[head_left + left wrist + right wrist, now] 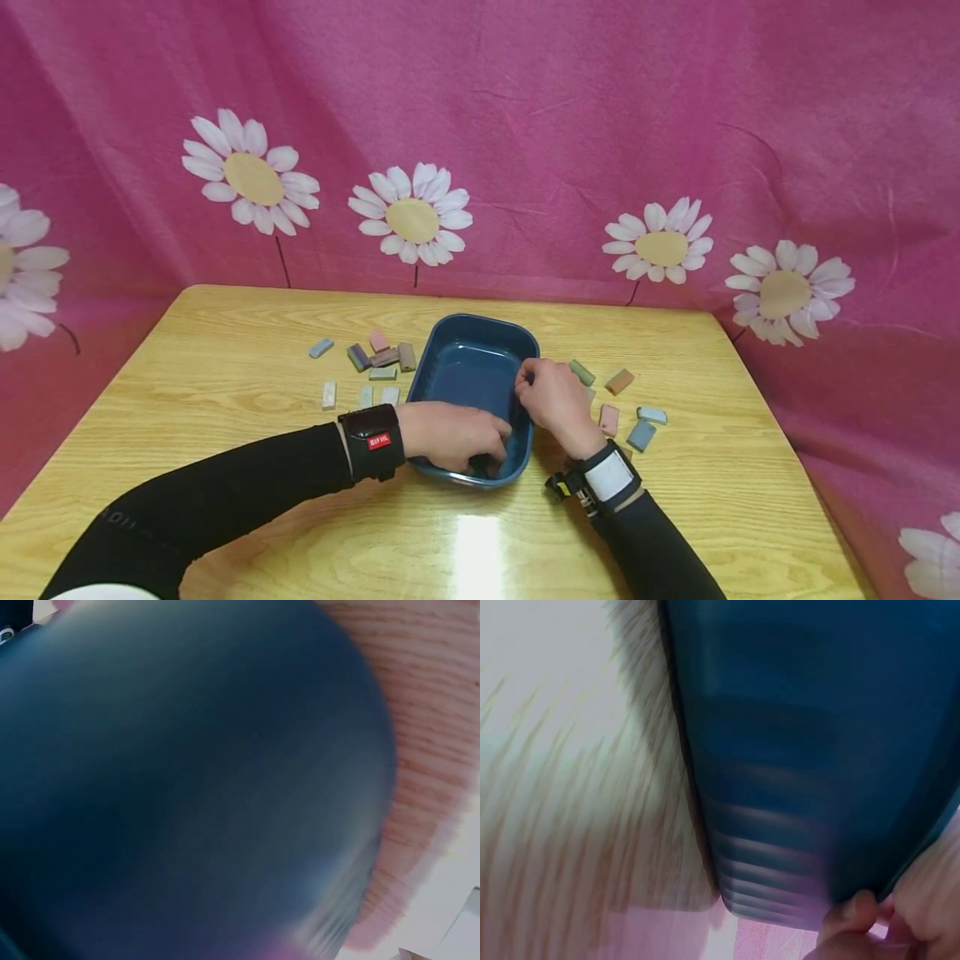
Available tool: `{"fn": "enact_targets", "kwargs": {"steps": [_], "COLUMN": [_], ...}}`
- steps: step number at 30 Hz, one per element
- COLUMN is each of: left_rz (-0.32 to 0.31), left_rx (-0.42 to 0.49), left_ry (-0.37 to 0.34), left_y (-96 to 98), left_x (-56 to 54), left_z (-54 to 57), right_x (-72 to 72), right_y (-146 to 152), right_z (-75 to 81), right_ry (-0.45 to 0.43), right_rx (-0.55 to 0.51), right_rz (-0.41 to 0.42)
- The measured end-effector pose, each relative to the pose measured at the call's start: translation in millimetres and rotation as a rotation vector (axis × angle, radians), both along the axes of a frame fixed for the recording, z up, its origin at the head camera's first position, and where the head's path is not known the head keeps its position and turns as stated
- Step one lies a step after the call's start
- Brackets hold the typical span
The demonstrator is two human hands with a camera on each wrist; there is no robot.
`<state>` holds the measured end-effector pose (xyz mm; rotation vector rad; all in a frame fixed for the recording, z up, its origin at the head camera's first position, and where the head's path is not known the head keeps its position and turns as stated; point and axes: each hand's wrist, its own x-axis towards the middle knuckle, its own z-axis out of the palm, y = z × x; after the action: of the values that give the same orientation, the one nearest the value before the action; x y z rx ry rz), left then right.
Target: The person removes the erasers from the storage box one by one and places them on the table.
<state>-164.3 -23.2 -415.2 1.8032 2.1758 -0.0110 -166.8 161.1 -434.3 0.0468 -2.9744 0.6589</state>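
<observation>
A deep blue rectangular dish (471, 371) stands on the table, its far floor bare. My left hand (453, 435) reaches over the near left rim, with its bent fingers down inside the near right part of the dish. Those fingertips are hidden, and I cannot tell what they hold. My right hand (558, 402) is at the right rim, thumb and fingers bent close together. In the right wrist view, its fingertips (855, 911) overlap the rim at the end of the dish's outer wall (780, 712). The outer wall (225, 765) fills most of the left wrist view.
Left of the dish lie several small coloured blocks, among them a pink block (378, 341) and a white block (329, 395). More lie to the right, including an orange-brown block (619, 382) and a blue-grey block (642, 435). A pink flowered cloth (525, 125) hangs behind the wooden table (247, 350).
</observation>
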Motion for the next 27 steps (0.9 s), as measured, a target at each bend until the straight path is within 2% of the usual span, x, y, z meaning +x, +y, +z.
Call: {"fn": "enact_targets", "kwargs": {"steps": [3, 7, 11, 13, 16, 21, 27], "left_rz": [0.058, 0.125, 0.191, 0.231, 0.302, 0.425, 0.555], "left_rx": [0.034, 0.139, 0.262, 0.305, 0.344, 0.407, 0.481], "left_ry": [-0.033, -0.071, -0.120, -0.119, -0.113, -0.138, -0.190], "left_y": [-4.2, -16.0, -35.6, -47.8, -67.1, -101.3, -144.2], "left_x": [-4.0, -13.3, -20.4, -22.1, -23.8, -23.5, -17.3], "left_z": [5.0, 16.5, 31.7, 37.8, 41.2, 35.1, 11.1], "right_x": [0.2, 0.9, 0.3, -0.2, -0.5, -1.2, -0.8], "right_y": [1, 2, 2, 2, 2, 3, 2], "right_z": [-0.4, 0.5, -0.3, -1.2, -1.7, -1.4, -1.0], "right_ry": [-0.002, -0.005, -0.002, 0.003, 0.007, 0.008, 0.002], "right_rx": [0.001, -0.002, -0.001, 0.003, 0.003, 0.006, 0.005], "right_rz": [-0.006, -0.014, -0.012, -0.008, -0.008, -0.013, -0.010]}}
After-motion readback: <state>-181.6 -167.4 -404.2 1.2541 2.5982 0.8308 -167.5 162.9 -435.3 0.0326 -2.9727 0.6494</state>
